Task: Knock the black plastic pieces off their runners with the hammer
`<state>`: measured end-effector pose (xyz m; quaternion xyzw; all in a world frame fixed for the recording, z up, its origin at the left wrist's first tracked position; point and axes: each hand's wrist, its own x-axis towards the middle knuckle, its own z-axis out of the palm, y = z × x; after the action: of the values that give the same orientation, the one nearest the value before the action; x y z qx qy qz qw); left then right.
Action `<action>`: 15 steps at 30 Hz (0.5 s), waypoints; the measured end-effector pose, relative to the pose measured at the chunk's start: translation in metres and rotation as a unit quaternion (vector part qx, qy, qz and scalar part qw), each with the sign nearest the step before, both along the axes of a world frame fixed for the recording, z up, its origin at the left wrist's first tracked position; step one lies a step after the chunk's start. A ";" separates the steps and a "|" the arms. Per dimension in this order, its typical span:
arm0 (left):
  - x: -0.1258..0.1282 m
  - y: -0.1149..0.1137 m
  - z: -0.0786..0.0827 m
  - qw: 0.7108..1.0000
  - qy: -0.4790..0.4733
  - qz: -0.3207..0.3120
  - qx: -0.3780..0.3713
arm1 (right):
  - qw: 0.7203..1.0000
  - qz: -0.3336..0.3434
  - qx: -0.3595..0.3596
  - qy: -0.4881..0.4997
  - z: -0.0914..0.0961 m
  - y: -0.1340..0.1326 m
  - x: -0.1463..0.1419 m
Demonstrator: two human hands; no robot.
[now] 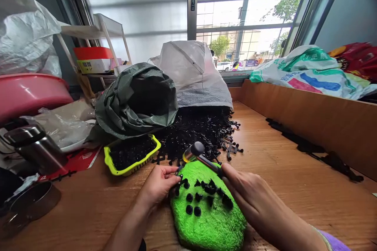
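Head camera: the right hand (250,192) clenches a small black-headed hammer (203,159) above a green microfiber pad (209,219). The left hand (157,186) pinches a black plastic piece (178,183) at the pad's edge, near other black pieces (198,197) lying on the pad.

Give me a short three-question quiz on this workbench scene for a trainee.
1. True or false: the right hand holds a small hammer with a rounded dark head.
2. What are the loose black plastic pieces near the left hand lying on? A, a green terry pad; B, a red basin; C, a steel pot.
3. What fills the yellow-green plastic basket beside the dark green woven sack?

Key: 1. True. 2. A. 3. Black plastic pieces.
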<state>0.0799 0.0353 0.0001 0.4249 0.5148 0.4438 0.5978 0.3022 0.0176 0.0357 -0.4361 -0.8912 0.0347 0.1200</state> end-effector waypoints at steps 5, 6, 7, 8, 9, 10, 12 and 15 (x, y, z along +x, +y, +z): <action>-0.001 0.002 -0.004 0.999 0.041 0.010 -0.006 | 0.999 0.005 -0.002 -0.037 0.000 0.000 0.000; -0.001 0.002 -0.006 0.999 0.046 0.011 -0.007 | 0.999 0.003 -0.001 -0.033 -0.001 0.000 0.000; -0.001 0.003 -0.007 0.999 0.050 0.011 -0.007 | 1.000 0.001 -0.002 -0.029 -0.002 0.000 -0.001; -0.001 0.003 -0.008 0.998 0.055 0.012 -0.006 | 1.000 -0.002 -0.004 -0.027 -0.004 0.001 -0.001; -0.001 0.003 -0.008 0.998 0.059 0.013 -0.005 | 1.000 -0.006 -0.007 -0.027 -0.005 0.001 -0.001; -0.002 0.003 -0.008 0.998 0.063 0.016 -0.003 | 1.000 -0.010 -0.010 -0.028 -0.007 0.001 -0.001; -0.002 0.001 -0.008 0.998 0.057 0.028 0.006 | 1.000 -0.013 -0.016 -0.017 -0.009 0.002 0.001; -0.004 -0.003 -0.006 0.999 0.005 0.040 0.006 | 0.998 -0.018 -0.031 0.046 -0.011 0.003 0.008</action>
<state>0.0761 0.0319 -0.0056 0.4098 0.5315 0.4680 0.5749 0.3097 0.0207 0.0250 -0.4532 -0.8755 0.0803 0.1474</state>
